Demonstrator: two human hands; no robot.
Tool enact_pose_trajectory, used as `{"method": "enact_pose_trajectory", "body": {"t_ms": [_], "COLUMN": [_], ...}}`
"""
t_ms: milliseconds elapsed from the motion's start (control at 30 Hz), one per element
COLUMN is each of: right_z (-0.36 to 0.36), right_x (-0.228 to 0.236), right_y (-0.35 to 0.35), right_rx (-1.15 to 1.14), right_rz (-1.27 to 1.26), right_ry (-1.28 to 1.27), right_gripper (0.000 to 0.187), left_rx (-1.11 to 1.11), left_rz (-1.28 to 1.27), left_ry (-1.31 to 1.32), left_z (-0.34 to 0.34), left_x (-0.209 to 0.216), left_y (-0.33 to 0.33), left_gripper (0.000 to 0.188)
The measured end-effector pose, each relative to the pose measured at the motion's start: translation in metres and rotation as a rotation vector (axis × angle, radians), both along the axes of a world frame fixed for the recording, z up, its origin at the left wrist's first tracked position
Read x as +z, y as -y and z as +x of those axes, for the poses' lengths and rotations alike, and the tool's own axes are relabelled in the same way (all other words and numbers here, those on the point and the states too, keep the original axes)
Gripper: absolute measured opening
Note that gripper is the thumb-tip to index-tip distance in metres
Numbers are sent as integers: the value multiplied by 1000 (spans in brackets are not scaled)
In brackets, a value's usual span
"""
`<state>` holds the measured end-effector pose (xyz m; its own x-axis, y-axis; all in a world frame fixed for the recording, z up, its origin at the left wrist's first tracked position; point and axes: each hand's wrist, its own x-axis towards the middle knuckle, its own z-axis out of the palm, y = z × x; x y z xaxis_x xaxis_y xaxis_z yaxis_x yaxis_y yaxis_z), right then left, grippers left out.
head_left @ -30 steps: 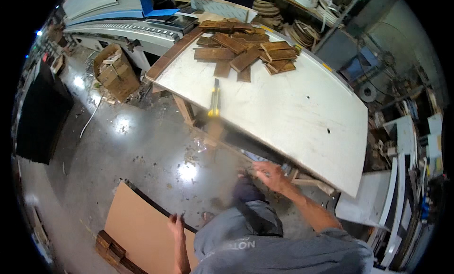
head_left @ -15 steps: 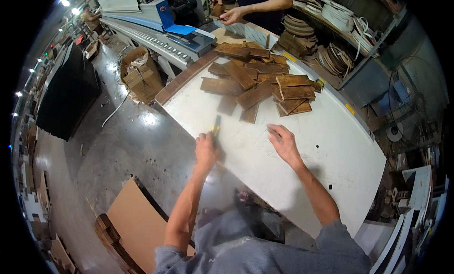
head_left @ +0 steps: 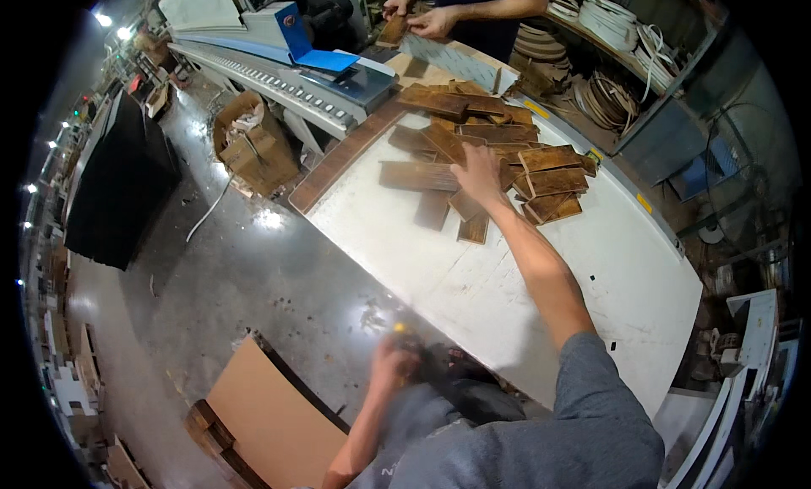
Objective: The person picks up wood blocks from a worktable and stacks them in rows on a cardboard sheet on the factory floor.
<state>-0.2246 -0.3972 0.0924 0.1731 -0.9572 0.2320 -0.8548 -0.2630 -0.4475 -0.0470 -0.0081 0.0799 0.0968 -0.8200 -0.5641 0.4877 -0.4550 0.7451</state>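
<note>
Reaches with the right grip (head_left: 478, 175) over the white-topped desk (head_left: 524, 320), into a loose heap of brown wooden pieces (head_left: 498, 133). Has the fingers on or just above the pieces, near the middle of the heap; cannot tell whether closed on one or only touching. Holds the left grip (head_left: 390, 362) low in front of the body, beside the desk's near edge, curled around a yellow cutter (head_left: 400, 327), badly blurred.

Has the heap toward the far end of the desk, overlapped at many angles. Faces a co-worker (head_left: 473, 40) beyond that end, with a small wooden block (head_left: 391, 33) between both hands. At the far left, has a long machine (head_left: 279, 77) with a blue flap (head_left: 328, 61); nearer, on the grey floor (head_left: 279, 274), a cardboard box (head_left: 260, 158) of scraps. At lower left, beside the left forearm, a tan board (head_left: 274, 409); at far right, white coils (head_left: 606, 23) on a shelf.
</note>
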Motion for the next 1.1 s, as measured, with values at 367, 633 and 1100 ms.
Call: {"method": "enact_pose_trajectory", "body": {"t_ms": [367,633,1100], "right_z": [-98,-174,-121], "right_x": [12,-31,-51], "right_y": [-248,-292,-305], "right_rx": [213,388,849], "right_rz": [1135,1231,94], "right_ry": [1559,1158,88], "right_gripper": [68,71,74], "left_rx": [245,188,489], "left_rz": [-252,-190,155], "left_ry": [58,164,286], "left_z": [4,-82,-142], "left_x": [34,45,-45], "left_y": [61,41,-57], "left_gripper": [42,31,31]}}
